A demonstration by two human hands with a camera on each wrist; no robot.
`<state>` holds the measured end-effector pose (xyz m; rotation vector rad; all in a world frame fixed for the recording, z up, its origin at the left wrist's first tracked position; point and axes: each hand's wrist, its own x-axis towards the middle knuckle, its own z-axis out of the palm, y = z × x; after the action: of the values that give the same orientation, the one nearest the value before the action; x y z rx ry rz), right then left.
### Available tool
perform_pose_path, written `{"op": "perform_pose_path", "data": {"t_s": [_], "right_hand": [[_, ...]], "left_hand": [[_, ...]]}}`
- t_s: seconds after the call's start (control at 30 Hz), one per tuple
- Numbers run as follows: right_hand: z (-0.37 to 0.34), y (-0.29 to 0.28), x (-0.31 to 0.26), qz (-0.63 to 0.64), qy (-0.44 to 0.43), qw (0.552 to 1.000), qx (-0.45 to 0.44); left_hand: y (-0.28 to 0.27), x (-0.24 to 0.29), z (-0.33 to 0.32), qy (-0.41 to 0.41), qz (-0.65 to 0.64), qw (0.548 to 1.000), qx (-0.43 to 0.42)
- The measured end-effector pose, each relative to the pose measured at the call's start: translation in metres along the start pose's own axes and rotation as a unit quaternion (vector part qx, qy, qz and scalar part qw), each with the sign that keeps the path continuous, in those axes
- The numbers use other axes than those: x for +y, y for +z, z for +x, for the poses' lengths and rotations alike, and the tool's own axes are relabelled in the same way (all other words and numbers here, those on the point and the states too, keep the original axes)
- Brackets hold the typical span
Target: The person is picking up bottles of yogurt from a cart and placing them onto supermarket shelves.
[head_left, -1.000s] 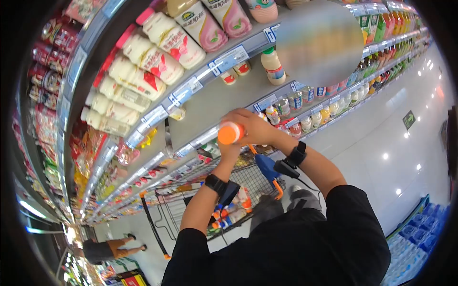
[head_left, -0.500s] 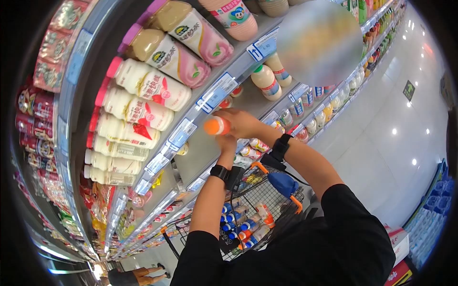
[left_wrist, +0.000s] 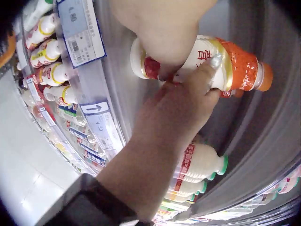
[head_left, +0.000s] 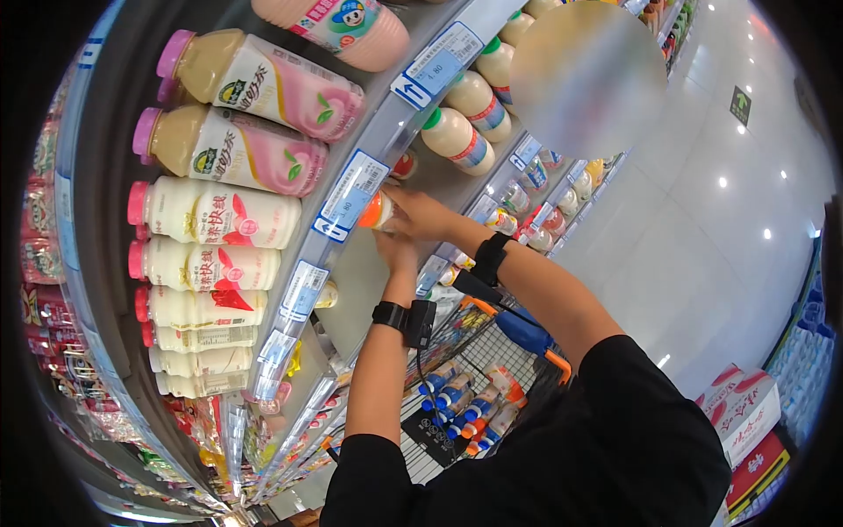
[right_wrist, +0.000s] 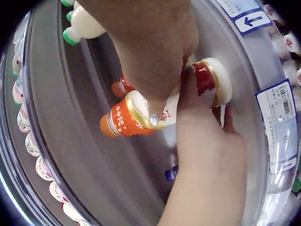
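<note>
Both hands hold an orange-capped bottle (head_left: 376, 211) with an orange and white label, at the front of a shelf. The right hand (head_left: 421, 215) grips its middle, with a fingertip over the label in the right wrist view. Lower down, the left hand (right_wrist: 207, 108) holds it near the white base. The bottle's cap end points the same way as those of the bottles around it. A second bottle with an orange cap (right_wrist: 118, 89) shows partly behind it. Beside the hands on this shelf stand green-capped bottles (head_left: 461, 140).
The upper shelf's edge with price labels (head_left: 351, 193) runs close by the hands, with bottles of milk drink (head_left: 211, 215) above it. Below the arms is a wire cart (head_left: 481, 351) with several bottles inside. Floor tiles (head_left: 685, 228) lie to the right, near stacked cartons (head_left: 742, 404).
The head view has come closer to the shelves and turned. Both hands have moved the bottle in toward the shelf, and the upper shelf's edge now partly covers its cap.
</note>
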<state>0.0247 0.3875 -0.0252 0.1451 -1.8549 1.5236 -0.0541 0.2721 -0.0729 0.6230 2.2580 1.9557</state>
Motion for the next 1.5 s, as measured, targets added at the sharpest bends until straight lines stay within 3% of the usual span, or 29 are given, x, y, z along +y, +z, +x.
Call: {"op": "perform_pose_path", "data": {"t_s": [0.2, 0.3, 0.5, 0.67, 0.77, 1.0, 1.1, 1.2, 1.3, 1.37, 1.5], "right_hand": [[-0.007, 0.005, 0.013, -0.045, 0.144, 0.987, -0.055], [-0.005, 0.011, 0.023, -0.052, 0.078, 0.995, -0.015], [-0.002, 0.015, 0.027, -0.036, 0.071, 0.997, 0.015], [-0.002, 0.018, 0.027, -0.043, 0.087, 0.995, 0.001], [-0.002, 0.019, 0.029, -0.068, 0.078, 0.995, 0.004], [0.003, 0.026, 0.030, -0.069, 0.107, 0.992, 0.017], [0.004, 0.024, 0.032, -0.080, 0.099, 0.992, -0.015], [0.004, 0.029, 0.040, -0.099, 0.064, 0.993, 0.013], [0.012, 0.032, 0.045, -0.095, 0.109, 0.989, -0.022], [0.015, 0.035, 0.047, -0.101, 0.106, 0.989, -0.011], [0.014, 0.034, 0.046, -0.102, 0.085, 0.991, 0.002]], "left_hand": [[-0.001, -0.007, 0.003, 0.020, 0.064, 0.998, 0.009], [-0.001, -0.008, 0.008, 0.017, 0.069, 0.997, 0.025], [0.001, 0.002, 0.011, -0.021, -0.009, 1.000, 0.011], [-0.002, -0.003, 0.019, 0.015, 0.082, 0.996, 0.037], [-0.018, -0.038, 0.041, 0.018, 0.177, 0.983, 0.051], [-0.017, -0.027, 0.043, 0.045, 0.202, 0.976, 0.066], [-0.014, -0.011, 0.036, 0.047, 0.331, 0.940, 0.073], [-0.009, 0.001, 0.034, 0.021, 0.337, 0.938, 0.083], [0.006, 0.038, 0.024, -0.012, 0.315, 0.945, 0.088], [-0.005, 0.013, 0.040, -0.033, 0.291, 0.952, 0.083], [0.003, 0.023, 0.035, -0.059, 0.159, 0.981, 0.097]]}}
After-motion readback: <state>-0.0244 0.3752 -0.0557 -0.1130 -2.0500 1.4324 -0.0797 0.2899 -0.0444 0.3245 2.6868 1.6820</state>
